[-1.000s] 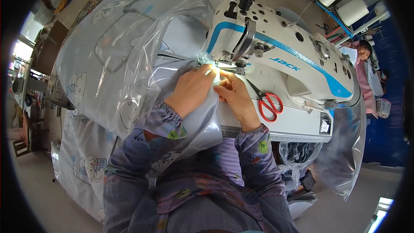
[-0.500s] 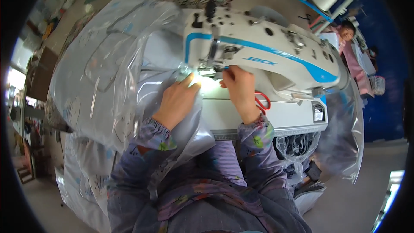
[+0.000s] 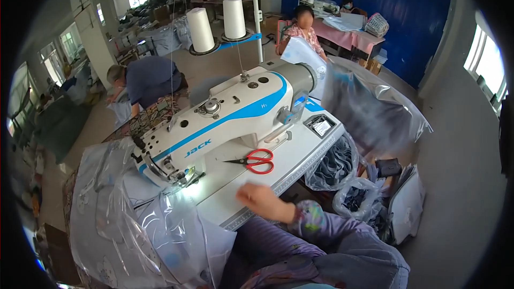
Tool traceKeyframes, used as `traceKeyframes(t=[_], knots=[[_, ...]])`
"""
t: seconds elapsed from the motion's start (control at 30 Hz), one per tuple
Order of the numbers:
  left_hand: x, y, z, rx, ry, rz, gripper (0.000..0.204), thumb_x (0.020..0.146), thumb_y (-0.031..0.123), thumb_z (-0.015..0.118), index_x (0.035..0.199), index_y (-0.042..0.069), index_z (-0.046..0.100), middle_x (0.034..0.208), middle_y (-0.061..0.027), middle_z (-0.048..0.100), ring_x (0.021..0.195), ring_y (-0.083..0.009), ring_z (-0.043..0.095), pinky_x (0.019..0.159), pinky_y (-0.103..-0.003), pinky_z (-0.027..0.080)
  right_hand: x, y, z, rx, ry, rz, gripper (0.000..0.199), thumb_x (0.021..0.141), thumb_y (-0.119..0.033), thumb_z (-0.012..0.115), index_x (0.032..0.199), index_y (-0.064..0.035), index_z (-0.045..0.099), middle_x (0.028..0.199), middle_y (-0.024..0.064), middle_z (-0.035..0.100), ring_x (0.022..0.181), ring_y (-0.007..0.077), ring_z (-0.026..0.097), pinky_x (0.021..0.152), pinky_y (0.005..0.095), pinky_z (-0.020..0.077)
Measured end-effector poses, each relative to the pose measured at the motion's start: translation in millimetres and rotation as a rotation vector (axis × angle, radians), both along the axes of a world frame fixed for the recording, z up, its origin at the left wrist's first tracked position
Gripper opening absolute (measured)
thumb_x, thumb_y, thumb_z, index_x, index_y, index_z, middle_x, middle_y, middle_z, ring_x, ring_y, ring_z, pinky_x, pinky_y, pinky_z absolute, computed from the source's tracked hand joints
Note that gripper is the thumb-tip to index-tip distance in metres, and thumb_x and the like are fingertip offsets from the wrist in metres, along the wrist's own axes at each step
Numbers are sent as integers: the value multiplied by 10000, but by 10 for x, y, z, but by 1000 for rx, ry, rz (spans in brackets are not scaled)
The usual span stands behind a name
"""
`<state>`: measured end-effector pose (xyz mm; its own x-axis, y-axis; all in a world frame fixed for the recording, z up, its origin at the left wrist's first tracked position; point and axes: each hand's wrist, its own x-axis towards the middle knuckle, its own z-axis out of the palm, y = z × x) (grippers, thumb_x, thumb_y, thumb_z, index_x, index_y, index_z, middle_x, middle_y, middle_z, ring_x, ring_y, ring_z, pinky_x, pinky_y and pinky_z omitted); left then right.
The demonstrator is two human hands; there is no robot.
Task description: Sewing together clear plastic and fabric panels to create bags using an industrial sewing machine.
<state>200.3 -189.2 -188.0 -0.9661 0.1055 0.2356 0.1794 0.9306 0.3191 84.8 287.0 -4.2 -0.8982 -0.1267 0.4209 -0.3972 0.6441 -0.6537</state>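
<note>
The grey-white heap of printed cloth and clear plastic sheeting (image 3: 155,241) sprawls across the lower left of the frame, its upper edge tucked close to the lit needle end (image 3: 179,177) of the white sewing machine with a blue band (image 3: 235,109). I can't tell whether the foot pins it. If it doesn't, that slippery bulk could slide off by its own weight; if it does, the drag could pull a seam crooked.

I see no hand steadying it. The left hand is out of sight, so its state is anyone's guess. The right hand (image 3: 259,200), lower centre, hovers near the front edge of the white worktop (image 3: 214,206), fingers looking loosely bent but blurred – nothing shows in it, though I wouldn't swear to that.

Just above that hand lie the red-handled scissors with dark blades (image 3: 259,161), points aimed left toward the needle end. A careless sweep could knock them along, and a blade tip might nick the plastic. The purple-grey patterned sleeve (image 3: 342,230), lower right, is loose enough to catch a handle – its gathered cuff (image 3: 310,217) rather less so.
</note>
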Motion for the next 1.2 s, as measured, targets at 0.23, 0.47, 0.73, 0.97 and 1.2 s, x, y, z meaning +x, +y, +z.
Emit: traceKeyframes(t=[0.23, 0.47, 0.73, 0.97, 1.2], knots=[[-250, -780, -1125, -505, 218, -89, 335, 846, 123, 721, 1162, 28, 665, 1105, -162, 660, 1060, -285, 631, 853, -407, 519, 1026, -1416, -709, -282, -914, 716, 521, 1009, -518, 608, 988, -3, 680, 785, 39, 667, 693, 104, 623, 636, 259, 496], [22, -879, -8, 423, -196, -109, 287, 885, 157, 729, 1133, 22, 675, 1038, -136, 678, 937, -226, 625, 776, -368, 519, 1251, -2089, -880, -572, -877, 609, 438, 998, -381, 626, 872, 38, 637, 809, 85, 652, 723, 175, 557, 640, 378, 441], [130, -1258, 2460, 483, 184, 355, 137, 989, 166, 611, 994, 30, 616, 793, -90, 633, 815, -312, 584, 751, -468, 440, 866, -557, 194, -790, -926, 966, 405, 1007, -127, 539, 1373, 44, 564, 1349, 109, 634, 1262, 184, 538, 1112, 334, 410], [452, -302, 1926, 114, -241, 189, 263, 979, 276, 629, 1020, 17, 636, 849, -239, 690, 796, -473, 658, 685, -531, 508, -143, 904, 580, 375, -528, 351, 362, 945, -199, 566, 1271, -46, 534, 919, 212, 693, 788, 347, 703, 734, 447, 550], [478, -100, 2558, -550, -502, 202, 307, 906, 377, 685, 861, 75, 647, 843, -155, 670, 792, -370, 688, 657, -476, 540, 221, 435, 556, 922, -701, 384, 291, 933, -186, 616, 1182, -46, 559, 986, 231, 668, 899, 415, 669, 773, 495, 531]])
